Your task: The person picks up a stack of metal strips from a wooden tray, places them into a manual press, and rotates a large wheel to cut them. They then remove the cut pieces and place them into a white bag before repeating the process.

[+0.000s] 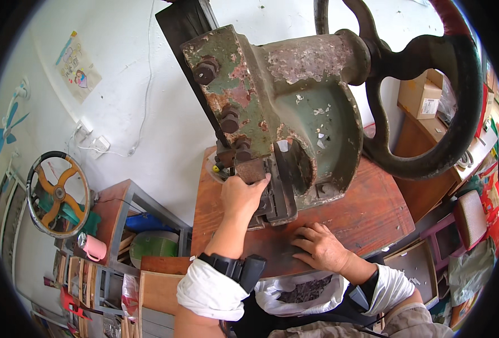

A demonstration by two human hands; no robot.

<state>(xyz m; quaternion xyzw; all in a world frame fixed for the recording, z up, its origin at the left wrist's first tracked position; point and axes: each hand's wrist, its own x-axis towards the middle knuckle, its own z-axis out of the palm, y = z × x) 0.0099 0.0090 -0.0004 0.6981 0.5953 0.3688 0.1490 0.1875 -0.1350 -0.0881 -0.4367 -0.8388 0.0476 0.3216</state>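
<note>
Press [331, 62]: chunky old green one, paint flaking all over, planted on the reddish-brown surface [367, 205]; big curved wheel [460, 121] up on its right side.
Block [251, 170]: rusty brown lump at the low end of the press head, right where the left hand is working.
Left hand [240, 198]: up at the block, thumb against its lower right corner, fingers mostly tucked out of sight. Can't tell if it's pinching a part in there.
Right hand [322, 248]: palm down near the front edge of the surface, fingers loosely spread, no grip that I can see.
Bag [297, 309]: white, open, below the surface edge, with a pile of dark bits [305, 289] inside.
Progress: looks mid-job to me. If those bits come off the press, plenty's done already; what's left, can't tell, no finished piece I can pick out.
</note>
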